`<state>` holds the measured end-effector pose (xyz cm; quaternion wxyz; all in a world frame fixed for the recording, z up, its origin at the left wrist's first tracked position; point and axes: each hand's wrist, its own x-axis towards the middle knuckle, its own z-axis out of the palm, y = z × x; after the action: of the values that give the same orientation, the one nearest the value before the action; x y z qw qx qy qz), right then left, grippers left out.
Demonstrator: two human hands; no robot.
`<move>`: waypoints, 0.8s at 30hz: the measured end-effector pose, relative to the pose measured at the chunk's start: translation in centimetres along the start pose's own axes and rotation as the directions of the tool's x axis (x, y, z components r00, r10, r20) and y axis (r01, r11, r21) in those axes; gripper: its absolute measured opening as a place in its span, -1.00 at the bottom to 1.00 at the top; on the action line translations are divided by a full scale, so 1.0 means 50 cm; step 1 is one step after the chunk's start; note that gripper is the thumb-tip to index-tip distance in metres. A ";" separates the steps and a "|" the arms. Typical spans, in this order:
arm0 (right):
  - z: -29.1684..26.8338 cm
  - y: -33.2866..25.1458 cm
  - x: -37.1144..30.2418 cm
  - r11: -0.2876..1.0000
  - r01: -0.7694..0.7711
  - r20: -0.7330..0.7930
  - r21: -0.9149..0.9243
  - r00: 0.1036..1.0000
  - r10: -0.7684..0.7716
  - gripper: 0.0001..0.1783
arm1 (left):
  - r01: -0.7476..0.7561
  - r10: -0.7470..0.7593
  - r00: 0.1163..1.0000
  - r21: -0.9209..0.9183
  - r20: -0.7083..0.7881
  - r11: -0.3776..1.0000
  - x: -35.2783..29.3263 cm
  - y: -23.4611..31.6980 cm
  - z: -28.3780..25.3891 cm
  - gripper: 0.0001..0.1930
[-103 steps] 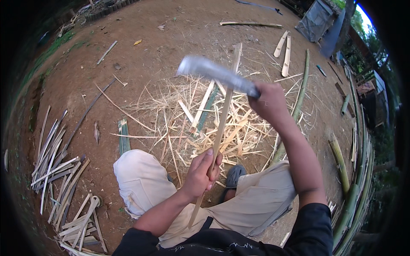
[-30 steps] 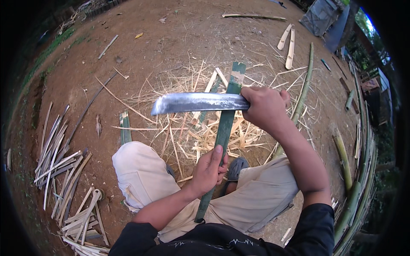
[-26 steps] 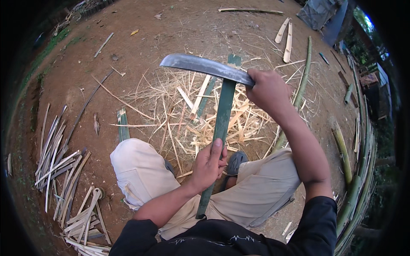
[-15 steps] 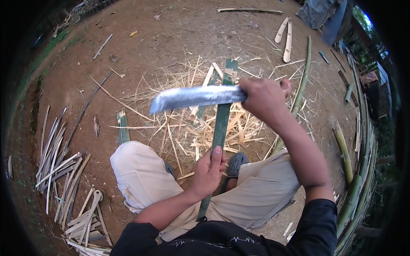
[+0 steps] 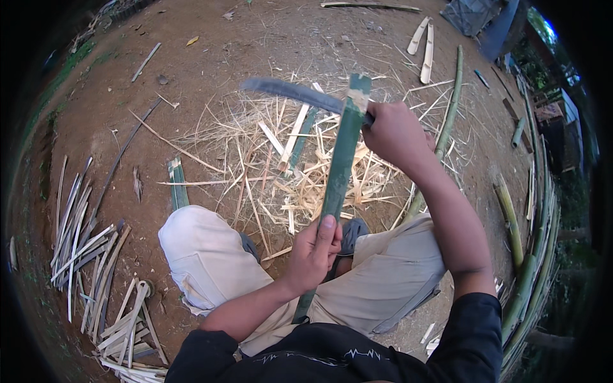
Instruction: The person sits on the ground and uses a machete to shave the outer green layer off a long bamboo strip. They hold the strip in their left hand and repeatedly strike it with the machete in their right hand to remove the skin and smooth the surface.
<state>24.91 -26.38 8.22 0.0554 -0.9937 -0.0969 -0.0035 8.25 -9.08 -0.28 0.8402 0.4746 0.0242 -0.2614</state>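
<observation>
My left hand (image 5: 311,256) is closed around a long green bamboo strip (image 5: 343,159), thumb lying along its face. The strip slants up and away from my lap, with a pale scraped band near its far end. My right hand (image 5: 397,133) grips a machete, its handle mostly hidden in my fingers. The machete's blade (image 5: 290,90) points left and crosses behind the strip near the pale band; whether it touches there I cannot tell. Beneath the strip, pale bamboo shavings (image 5: 361,182) lie in a loose heap on the ground, with a few short split pieces (image 5: 295,137) among them.
Bundles of thin split strips (image 5: 105,268) lie at the left. Another green strip (image 5: 179,182) is beside my left knee. Bamboo poles (image 5: 454,102) lie on the right, with more (image 5: 543,255) along the edge. Two pale split halves (image 5: 427,54) rest farther off on brown dirt.
The machete has swung: its blade tip is higher and farther away, and the blade now passes behind the bamboo strip instead of in front. The strip's far end has risen slightly rightward.
</observation>
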 end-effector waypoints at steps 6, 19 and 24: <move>-0.014 0.050 0.017 0.922 -0.181 -0.186 0.342 0.949 0.256 -0.80 | 0.082 -0.076 0.996 -0.128 0.052 0.988 0.013 0.016 -0.017 -0.57; 0.003 -0.020 -0.040 0.955 0.283 -0.218 -0.093 0.930 -0.296 -0.94 | 0.072 -0.075 0.997 -0.117 -0.024 0.991 0.010 0.014 -0.015 -0.55; -0.002 -0.023 -0.056 0.963 0.258 -0.048 -0.082 0.964 -0.262 -0.90 | 0.060 -0.066 0.994 -0.072 -0.087 0.996 0.002 0.002 -0.014 -0.56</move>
<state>21.93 -25.83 8.42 0.0202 -0.9733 -0.2245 -0.0434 8.53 -8.52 -0.65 0.8455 0.4553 0.0859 -0.2653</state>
